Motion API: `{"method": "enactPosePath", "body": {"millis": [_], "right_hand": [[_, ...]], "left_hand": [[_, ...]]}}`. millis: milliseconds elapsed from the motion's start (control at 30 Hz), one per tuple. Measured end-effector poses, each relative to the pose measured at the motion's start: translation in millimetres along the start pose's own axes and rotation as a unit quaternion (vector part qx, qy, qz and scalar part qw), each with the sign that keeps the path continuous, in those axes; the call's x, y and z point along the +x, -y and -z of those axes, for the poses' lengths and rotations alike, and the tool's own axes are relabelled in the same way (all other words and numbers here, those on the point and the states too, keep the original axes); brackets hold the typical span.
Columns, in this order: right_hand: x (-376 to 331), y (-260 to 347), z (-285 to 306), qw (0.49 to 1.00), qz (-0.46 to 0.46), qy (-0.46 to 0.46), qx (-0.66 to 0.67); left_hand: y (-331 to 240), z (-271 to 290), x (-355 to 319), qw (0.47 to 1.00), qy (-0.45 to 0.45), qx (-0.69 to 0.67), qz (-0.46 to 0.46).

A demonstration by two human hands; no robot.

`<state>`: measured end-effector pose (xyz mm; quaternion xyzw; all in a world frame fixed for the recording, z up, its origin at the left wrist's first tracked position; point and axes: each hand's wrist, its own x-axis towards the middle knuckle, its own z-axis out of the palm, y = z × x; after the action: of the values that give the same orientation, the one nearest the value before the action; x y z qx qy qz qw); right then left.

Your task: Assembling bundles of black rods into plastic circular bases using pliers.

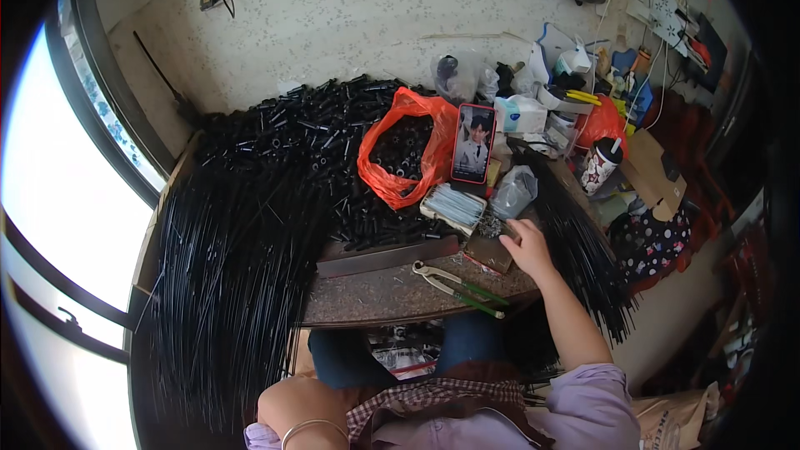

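My right hand (528, 250) reaches over the right part of the worktable (358, 300), thumb and forefinger apart, with nothing visible between them. Its fingertips are beside a pile of small metal pieces (492, 228) and a flat brown box (489, 256). Left of the pile, a pale tray holds thin whitish sticks (454, 202). Pincers with green handles (458, 287) lie near the front edge, jaws to the left. Behind the pile stands a greyish clear plastic bag (514, 191). Of my left arm, a bent part with a bracelet (312, 427) shows at the lower edge; the hand is out of view.
Long black rods (225, 275) hang over the left front edge, and another bundle (577, 237) lies at right. Short black tubular parts (292, 125) are heaped behind. An orange-red bag (372, 173), a propped phone (472, 146), a dark strip (387, 257) and a patterned cup (598, 168) stand around.
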<state>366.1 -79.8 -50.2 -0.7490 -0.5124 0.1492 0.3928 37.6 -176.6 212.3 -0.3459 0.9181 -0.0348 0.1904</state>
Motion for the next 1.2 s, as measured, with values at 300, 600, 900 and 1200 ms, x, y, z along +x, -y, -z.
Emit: {"method": "enactPosePath", "body": {"millis": [300,600,900,1200], "right_hand": [[10,-34,-57,0.968,0.137,-0.153,-0.145],[7,-47,-51,0.981,0.153,-0.109,-0.050],[-1,-47,-49,0.974,0.137,-0.176,-0.047],[-61,38,-63,0.928,0.339,-0.038,-0.148]], "left_hand": [[-85,-37,-13,0.681,-0.416,-0.197,0.569],[-315,-145,23,-0.130,0.041,0.078,0.988],[-452,-150,68,-0.438,0.258,0.085,0.857],[-451,-108,52,-0.471,0.169,0.108,0.859]]}}
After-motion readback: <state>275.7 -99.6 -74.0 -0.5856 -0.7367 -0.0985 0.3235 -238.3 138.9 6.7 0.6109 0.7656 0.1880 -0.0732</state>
